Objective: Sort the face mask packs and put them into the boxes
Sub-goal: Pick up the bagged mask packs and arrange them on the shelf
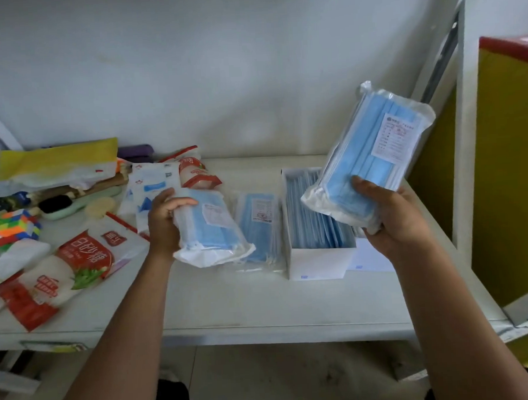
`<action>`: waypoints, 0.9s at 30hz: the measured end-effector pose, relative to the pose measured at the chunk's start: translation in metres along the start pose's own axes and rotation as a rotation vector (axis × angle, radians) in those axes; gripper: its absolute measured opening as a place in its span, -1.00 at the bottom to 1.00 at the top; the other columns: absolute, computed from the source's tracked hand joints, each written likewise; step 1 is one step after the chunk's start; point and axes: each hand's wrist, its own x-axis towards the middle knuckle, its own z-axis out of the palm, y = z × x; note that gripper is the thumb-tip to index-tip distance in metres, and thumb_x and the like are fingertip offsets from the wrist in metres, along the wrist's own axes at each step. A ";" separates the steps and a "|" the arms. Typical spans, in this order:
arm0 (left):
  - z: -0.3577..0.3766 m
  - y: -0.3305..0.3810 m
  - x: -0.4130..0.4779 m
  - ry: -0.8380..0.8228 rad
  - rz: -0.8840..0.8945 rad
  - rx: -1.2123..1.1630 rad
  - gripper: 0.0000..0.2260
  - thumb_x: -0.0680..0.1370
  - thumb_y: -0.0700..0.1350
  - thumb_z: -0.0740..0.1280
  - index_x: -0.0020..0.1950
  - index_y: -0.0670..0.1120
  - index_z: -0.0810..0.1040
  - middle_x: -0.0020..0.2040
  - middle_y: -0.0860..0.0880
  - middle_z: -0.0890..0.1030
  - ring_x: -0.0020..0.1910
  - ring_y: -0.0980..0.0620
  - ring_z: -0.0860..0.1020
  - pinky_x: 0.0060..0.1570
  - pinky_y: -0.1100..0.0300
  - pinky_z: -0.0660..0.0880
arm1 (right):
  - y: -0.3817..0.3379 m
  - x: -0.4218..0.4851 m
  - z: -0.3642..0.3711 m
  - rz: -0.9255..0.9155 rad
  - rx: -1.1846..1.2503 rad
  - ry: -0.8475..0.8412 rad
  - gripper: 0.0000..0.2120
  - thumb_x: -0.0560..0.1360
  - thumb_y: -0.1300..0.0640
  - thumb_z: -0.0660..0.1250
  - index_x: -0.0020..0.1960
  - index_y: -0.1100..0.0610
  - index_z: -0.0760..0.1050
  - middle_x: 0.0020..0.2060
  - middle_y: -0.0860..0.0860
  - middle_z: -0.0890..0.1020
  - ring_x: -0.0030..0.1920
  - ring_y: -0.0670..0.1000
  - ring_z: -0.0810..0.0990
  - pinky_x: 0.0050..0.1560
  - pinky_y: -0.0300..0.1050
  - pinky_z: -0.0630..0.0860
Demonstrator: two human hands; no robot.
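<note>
Sorting step in hand. Your right hand (389, 220) grips a mask pack (373, 154), raised at right of frame above the open white box (319, 262). Your left hand (166, 220) grips a second pack (210, 230) left of centre. Next, probably: lower the raised pack edge-first into the box.

Single head-worn wide-angle view; faces forward and down onto table (262, 307) against wall (219, 64). Close range: left hand (166, 226) and right hand (395, 223) sit mid-frame, reaching in from bottom edge. Straight lines bow near frame edges.
</note>
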 end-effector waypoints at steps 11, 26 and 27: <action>0.060 0.023 0.009 -0.123 -0.379 0.029 -0.66 0.60 -0.36 0.20 0.22 0.00 0.57 0.30 -0.10 0.56 0.24 -0.10 0.55 0.24 0.09 0.49 | 0.004 -0.001 0.010 0.083 -0.188 -0.015 -0.65 0.48 0.34 0.37 0.22 0.09 0.50 0.09 0.09 0.63 0.18 0.20 0.62 0.11 0.17 0.62; 0.066 0.102 -0.008 -0.262 -0.454 -0.530 -0.70 0.43 -0.01 0.47 0.09 -0.13 0.65 0.03 -0.16 0.71 0.04 -0.19 0.68 0.11 -0.17 0.60 | 0.043 -0.014 0.071 0.122 -0.722 -0.116 -0.68 0.48 0.21 0.48 0.19 0.23 0.52 -0.04 0.05 0.67 -0.01 0.11 0.68 0.04 0.06 0.66; 0.064 0.102 -0.007 -0.236 -0.465 -0.532 -0.76 0.44 -0.12 0.47 0.08 -0.15 0.65 0.03 -0.18 0.71 0.03 -0.21 0.68 0.11 -0.20 0.59 | 0.043 -0.014 0.070 0.075 -0.845 -0.079 -0.65 0.49 0.14 0.47 0.23 0.20 0.50 -0.05 0.00 0.65 -0.02 0.06 0.67 0.03 0.00 0.65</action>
